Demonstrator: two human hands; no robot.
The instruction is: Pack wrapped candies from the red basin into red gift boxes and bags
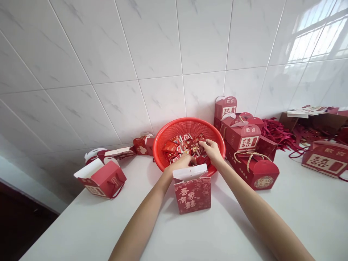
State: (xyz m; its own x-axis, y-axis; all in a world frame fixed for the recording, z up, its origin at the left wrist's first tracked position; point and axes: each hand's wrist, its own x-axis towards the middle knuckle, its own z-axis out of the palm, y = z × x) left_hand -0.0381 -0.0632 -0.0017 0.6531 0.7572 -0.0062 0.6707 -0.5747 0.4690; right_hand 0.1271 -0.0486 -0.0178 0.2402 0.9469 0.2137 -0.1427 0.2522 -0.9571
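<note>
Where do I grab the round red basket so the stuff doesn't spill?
Probably by its rim, one hand on each side, coming from the front. The red plastic basket is round and wide, with small packets lying inside, so opposite grips should keep it level. Gift boxes crowd its right side.

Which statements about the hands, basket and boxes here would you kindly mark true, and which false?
1. The left hand reaches into the red basket. True.
2. The right hand rests on the wall. False: it reaches into the basket too.
3. The basket is empty. False: it holds red packets.
4. A box with white lettering stands upright before the basket. True.
5. The rope-handled box is left of the basket. False: right.
</note>
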